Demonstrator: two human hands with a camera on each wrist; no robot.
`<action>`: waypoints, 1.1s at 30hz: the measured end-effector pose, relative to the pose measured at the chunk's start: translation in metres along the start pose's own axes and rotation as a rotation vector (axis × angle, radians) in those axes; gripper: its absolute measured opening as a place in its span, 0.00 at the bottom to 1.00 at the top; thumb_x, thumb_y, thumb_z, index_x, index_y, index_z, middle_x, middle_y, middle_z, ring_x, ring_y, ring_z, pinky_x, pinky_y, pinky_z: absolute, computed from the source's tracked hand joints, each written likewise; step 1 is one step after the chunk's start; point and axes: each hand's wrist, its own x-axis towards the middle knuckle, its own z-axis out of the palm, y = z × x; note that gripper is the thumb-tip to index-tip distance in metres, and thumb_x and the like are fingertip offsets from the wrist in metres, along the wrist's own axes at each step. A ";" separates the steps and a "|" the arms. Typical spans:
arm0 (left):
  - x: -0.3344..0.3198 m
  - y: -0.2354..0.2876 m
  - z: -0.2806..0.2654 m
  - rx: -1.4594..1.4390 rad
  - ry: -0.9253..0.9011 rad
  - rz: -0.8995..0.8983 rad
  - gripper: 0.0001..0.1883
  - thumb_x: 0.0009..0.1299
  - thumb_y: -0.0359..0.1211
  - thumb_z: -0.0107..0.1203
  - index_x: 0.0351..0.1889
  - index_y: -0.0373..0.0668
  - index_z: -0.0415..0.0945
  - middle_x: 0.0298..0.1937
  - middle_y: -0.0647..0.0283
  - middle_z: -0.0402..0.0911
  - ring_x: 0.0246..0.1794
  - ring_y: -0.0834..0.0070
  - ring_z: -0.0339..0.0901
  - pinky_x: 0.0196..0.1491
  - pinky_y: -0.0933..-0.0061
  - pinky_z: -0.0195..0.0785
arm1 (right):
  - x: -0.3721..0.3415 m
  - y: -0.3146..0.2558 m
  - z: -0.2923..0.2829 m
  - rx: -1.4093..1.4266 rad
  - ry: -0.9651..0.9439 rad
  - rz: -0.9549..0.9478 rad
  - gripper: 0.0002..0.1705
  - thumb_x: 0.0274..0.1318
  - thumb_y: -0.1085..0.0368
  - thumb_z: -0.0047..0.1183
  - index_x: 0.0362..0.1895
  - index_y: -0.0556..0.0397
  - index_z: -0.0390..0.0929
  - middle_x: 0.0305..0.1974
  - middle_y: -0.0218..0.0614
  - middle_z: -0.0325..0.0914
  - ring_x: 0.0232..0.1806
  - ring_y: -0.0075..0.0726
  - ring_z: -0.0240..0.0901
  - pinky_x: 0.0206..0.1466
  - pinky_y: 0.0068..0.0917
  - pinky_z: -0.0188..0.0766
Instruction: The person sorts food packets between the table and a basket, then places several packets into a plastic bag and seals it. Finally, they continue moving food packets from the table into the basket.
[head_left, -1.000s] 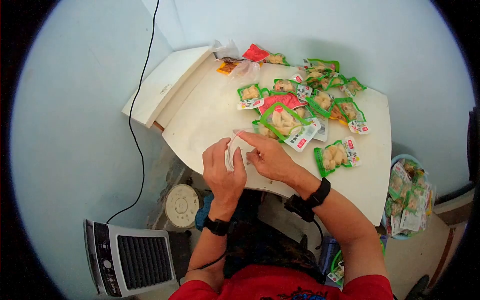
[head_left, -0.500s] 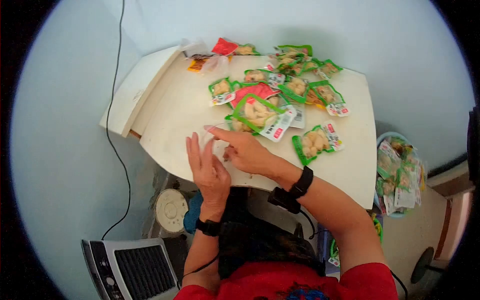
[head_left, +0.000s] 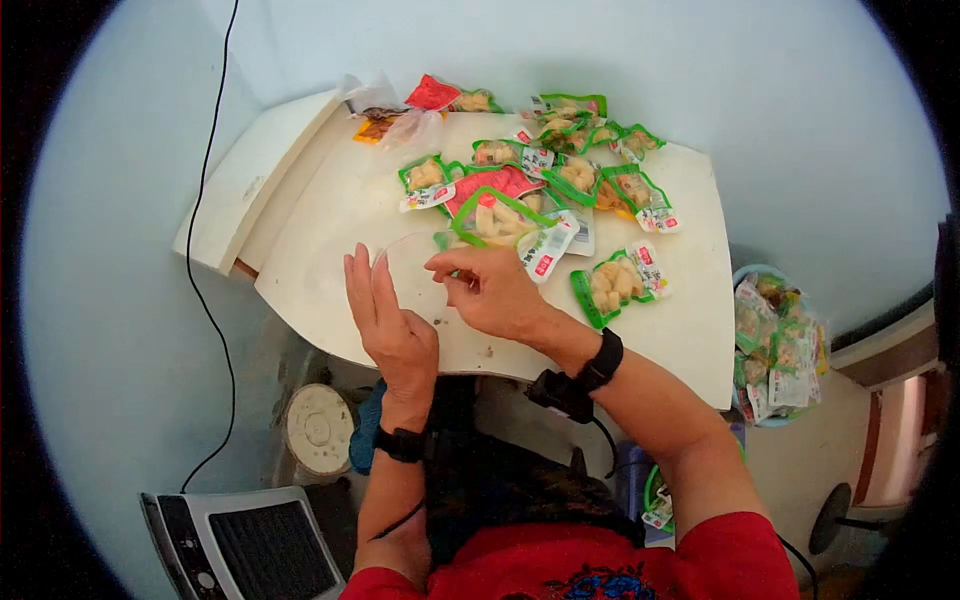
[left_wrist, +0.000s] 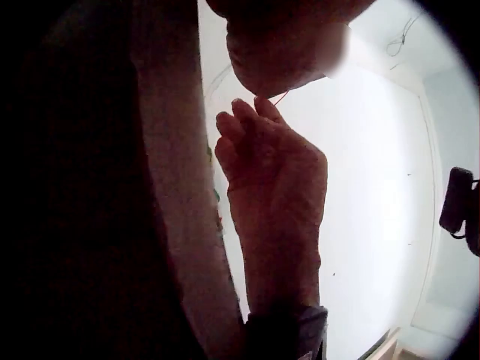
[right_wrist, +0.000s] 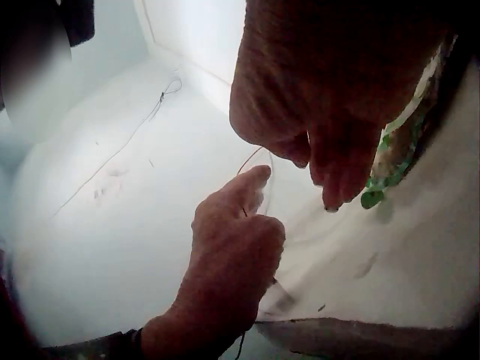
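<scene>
Between the hands runs a thin, clear, partly reddish strand (head_left: pixel 408 239) in a loose arc; in the right wrist view the strand (right_wrist: pixel 252 157) passes by the left fingertips. My left hand (head_left: pixel 392 325) is raised at the table's front edge, fingers straight and the strand against them. To its right, my right hand (head_left: pixel 498 292) has curled fingers and seems to pinch the strand's other end, though its fingertips are partly hidden. Just beyond the right hand lies a green-edged food pack (head_left: pixel 492 218), not held.
Several more packs, such as one at the right (head_left: pixel 614 284), lie on the white table (head_left: pixel 320 220). Clear plastic bags (head_left: pixel 412 130) are at the back left. A basket (head_left: pixel 768 420) full of packs stands on the right, a white fan unit (head_left: pixel 250 545) at lower left.
The head view has shifted, so the table appears further left. The left fingers have straightened, and the right index finger, earlier pointing out, has curled in; the hands are a little further apart.
</scene>
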 end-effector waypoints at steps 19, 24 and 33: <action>0.019 -0.049 0.014 -0.146 0.001 -0.195 0.34 0.53 0.12 0.41 0.63 0.33 0.67 0.70 0.48 0.63 0.73 0.48 0.56 0.72 0.47 0.49 | -0.048 -0.027 -0.194 -0.867 -0.174 0.567 0.38 0.47 0.57 0.68 0.63 0.56 0.71 0.59 0.42 0.74 0.56 0.37 0.71 0.50 0.33 0.73; 0.019 -0.054 0.011 -0.180 -0.036 -0.232 0.34 0.53 0.12 0.41 0.62 0.32 0.67 0.71 0.48 0.62 0.73 0.48 0.55 0.73 0.48 0.49 | -0.048 -0.038 -0.195 -0.869 -0.232 0.663 0.43 0.39 0.58 0.74 0.62 0.58 0.72 0.44 0.38 0.76 0.45 0.34 0.70 0.50 0.29 0.70; 0.019 -0.055 0.012 -0.256 -0.034 -0.167 0.32 0.55 0.14 0.42 0.62 0.30 0.67 0.70 0.47 0.63 0.73 0.46 0.55 0.73 0.48 0.49 | -0.069 -0.059 -0.177 -0.494 0.108 0.845 0.16 0.45 0.67 0.70 0.32 0.54 0.73 0.34 0.32 0.76 0.35 0.22 0.71 0.38 0.22 0.69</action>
